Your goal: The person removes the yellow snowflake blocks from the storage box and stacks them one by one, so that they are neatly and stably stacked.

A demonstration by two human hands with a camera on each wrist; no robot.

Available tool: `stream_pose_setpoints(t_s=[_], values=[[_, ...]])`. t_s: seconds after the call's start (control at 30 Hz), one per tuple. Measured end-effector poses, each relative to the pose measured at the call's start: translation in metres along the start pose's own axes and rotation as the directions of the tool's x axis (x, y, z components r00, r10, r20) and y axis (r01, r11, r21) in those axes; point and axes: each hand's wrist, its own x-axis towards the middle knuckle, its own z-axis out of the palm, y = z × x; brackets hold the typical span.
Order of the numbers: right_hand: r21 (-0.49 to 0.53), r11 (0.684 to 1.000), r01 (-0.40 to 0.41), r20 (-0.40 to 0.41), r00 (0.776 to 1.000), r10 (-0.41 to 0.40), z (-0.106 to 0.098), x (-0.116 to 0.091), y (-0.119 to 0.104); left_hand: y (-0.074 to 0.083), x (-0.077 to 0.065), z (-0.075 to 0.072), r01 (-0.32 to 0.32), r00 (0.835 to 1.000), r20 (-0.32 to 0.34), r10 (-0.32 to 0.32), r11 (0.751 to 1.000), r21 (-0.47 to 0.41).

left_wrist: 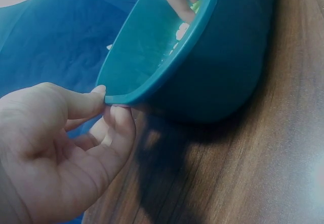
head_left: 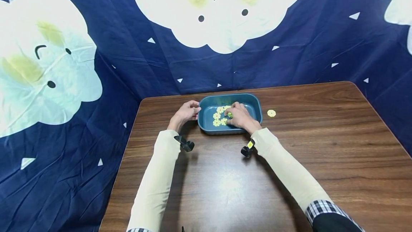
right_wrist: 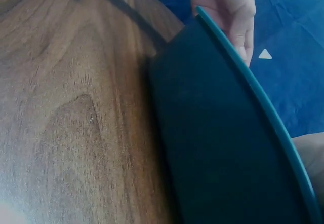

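Note:
A teal rectangular basin sits on the wooden table with several pale yellow flower-shaped pieces lying on its floor. My left hand pinches the rim at the basin's left end, thumb on top and fingers beneath, as the left wrist view shows. Inside the basin, my right hand reaches down over the near wall. Its curled fingers and thumb are around a yellow-green flower-shaped piece. In the right wrist view the outer wall hides most of that hand.
One more flower-shaped piece lies on the table to the right of the basin. Behind the table hangs a dark blue cloth with white clouds. A small black camera is strapped to each wrist.

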Motion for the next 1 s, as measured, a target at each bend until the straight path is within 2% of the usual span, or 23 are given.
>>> stream_pose_setpoints(t_s=[0.3, 0.53, 0.73, 1.0], values=[[-0.041, 0.998, 0.046, -0.001, 0.999, -0.046, 0.0024, 0.0025, -0.0014, -0.0001, 0.0002, 0.0011, -0.015, 1.0, 0.008, 0.016, 1.0, -0.025], [-0.056, 0.998, 0.009, 0.011, 1.0, -0.008, 0.0027, 0.004, -0.0035, 0.0003, -0.0001, 0.0009, -0.011, 1.0, 0.006, 0.011, 1.0, -0.025], [0.001, 1.0, -0.014, -0.016, 1.0, 0.014, -0.0007, 0.0018, -0.0045, -0.0007, 0.0009, 0.0003, -0.008, 1.0, 0.007, 0.008, 1.0, -0.018], [0.112, 0.994, 0.019, -0.039, 0.999, -0.015, -0.0064, -0.0004, -0.0023, -0.0008, -0.0002, 0.0003, -0.009, 1.0, 0.002, 0.009, 1.0, -0.01]])
